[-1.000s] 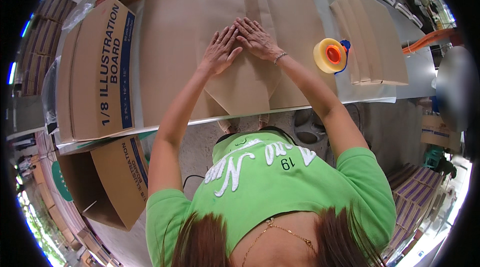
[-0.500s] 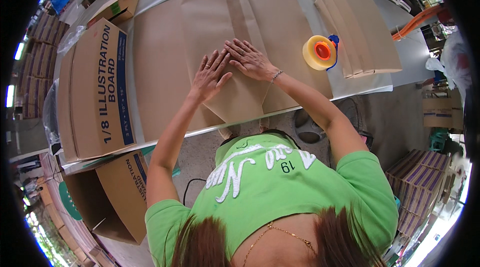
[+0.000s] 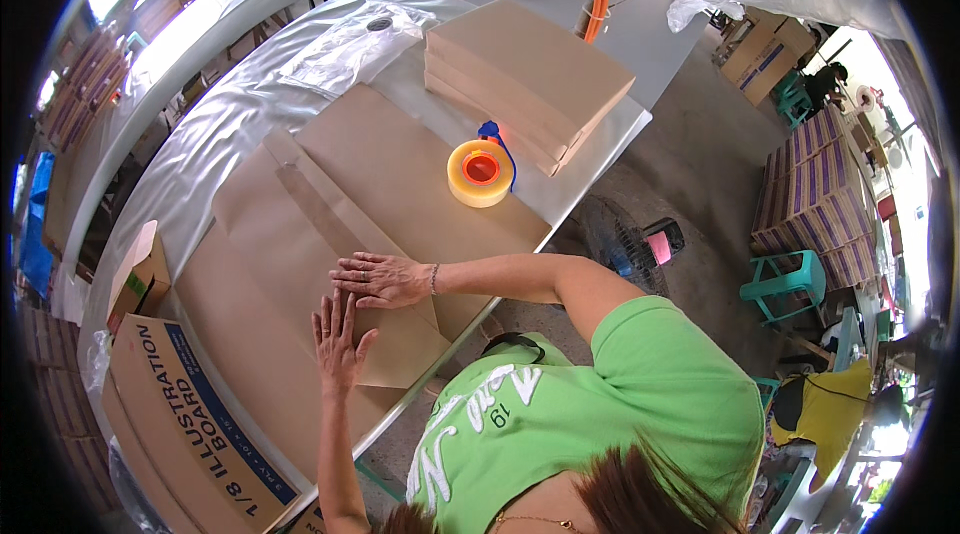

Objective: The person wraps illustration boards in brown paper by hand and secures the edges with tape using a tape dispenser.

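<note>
Both hands lie flat on a folded piece of brown paper [image 3: 290, 274], fingers stretched out and nothing held. My left hand [image 3: 341, 346] rests toward the table's near edge. Just beyond it is my right hand [image 3: 382, 280], its fingertips close to the left hand's. A darker brown strip [image 3: 318, 204] runs along the fold on the paper's far side. Under the folded piece spreads a larger brown sheet [image 3: 400, 169]. On that sheet, right of the strip, sits a roll of clear yellowish tape [image 3: 466, 184] with an orange core and a blue dispenser.
A stack of brown folded packages [image 3: 530, 74] stands at the table's far right. At the left are a long printed carton [image 3: 150, 434] and a small open box [image 3: 138, 274]. Clear plastic [image 3: 350, 49] lies farther back. A fan [image 3: 610, 244] and a green stool [image 3: 785, 279] stand on the floor.
My view has swung to the right, so the table appears turned and more floor shows. Both hands stay flat on the paper, the fingers slightly more spread.
</note>
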`<state>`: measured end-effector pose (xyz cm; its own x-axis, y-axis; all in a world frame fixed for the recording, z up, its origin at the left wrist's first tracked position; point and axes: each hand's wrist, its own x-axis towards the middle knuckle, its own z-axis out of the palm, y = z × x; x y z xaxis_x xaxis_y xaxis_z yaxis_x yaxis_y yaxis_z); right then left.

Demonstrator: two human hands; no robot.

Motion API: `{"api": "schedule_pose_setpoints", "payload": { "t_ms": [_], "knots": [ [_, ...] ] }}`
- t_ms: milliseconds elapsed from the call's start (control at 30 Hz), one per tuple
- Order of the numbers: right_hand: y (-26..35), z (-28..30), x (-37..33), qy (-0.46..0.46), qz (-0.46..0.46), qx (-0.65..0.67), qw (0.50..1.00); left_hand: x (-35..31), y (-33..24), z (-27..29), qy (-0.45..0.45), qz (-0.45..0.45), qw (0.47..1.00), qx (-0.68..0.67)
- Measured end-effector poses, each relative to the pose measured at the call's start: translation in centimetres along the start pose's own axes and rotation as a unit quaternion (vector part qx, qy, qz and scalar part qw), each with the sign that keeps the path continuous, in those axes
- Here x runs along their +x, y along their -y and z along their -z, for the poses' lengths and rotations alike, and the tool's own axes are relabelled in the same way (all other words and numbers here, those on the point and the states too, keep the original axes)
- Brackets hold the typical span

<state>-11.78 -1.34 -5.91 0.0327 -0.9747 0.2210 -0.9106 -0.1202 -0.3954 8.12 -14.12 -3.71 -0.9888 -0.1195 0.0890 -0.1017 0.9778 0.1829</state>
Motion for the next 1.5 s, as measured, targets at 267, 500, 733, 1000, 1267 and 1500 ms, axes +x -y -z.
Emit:
{"api": "schedule_pose_setpoints", "payload": {
  "t_ms": [267,500,733,1000,1267,1500],
  "knots": [
    [0.1,-0.6,0.0,-0.024,0.004,-0.019,1.0,-0.3,0.6,0.1,0.002,-0.013,1.0,-0.009],
    [0.3,-0.7,-0.3,-0.035,0.011,-0.041,0.999,0.1,0.0,0.3,0.006,-0.001,1.0,-0.003],
    [0.6,-0.3,-1.0,-0.042,0.024,-0.047,0.998,0.1,-0.4,0.5,0.018,0.003,1.0,0.001],
    [0.6,-0.1,-1.2,-0.063,0.033,-0.057,0.996,0.1,-0.3,0.7,0.023,-0.006,1.0,-0.008],
    [0.3,-0.4,-1.1,-0.06,0.035,-0.026,0.997,0.2,-0.3,0.8,0.012,-0.011,1.0,-0.003],
    [-0.3,-0.2,-1.2,-0.028,0.048,-0.039,0.998,0.4,-0.6,0.7,0.0,-0.011,1.0,-0.006]
  ]
}}
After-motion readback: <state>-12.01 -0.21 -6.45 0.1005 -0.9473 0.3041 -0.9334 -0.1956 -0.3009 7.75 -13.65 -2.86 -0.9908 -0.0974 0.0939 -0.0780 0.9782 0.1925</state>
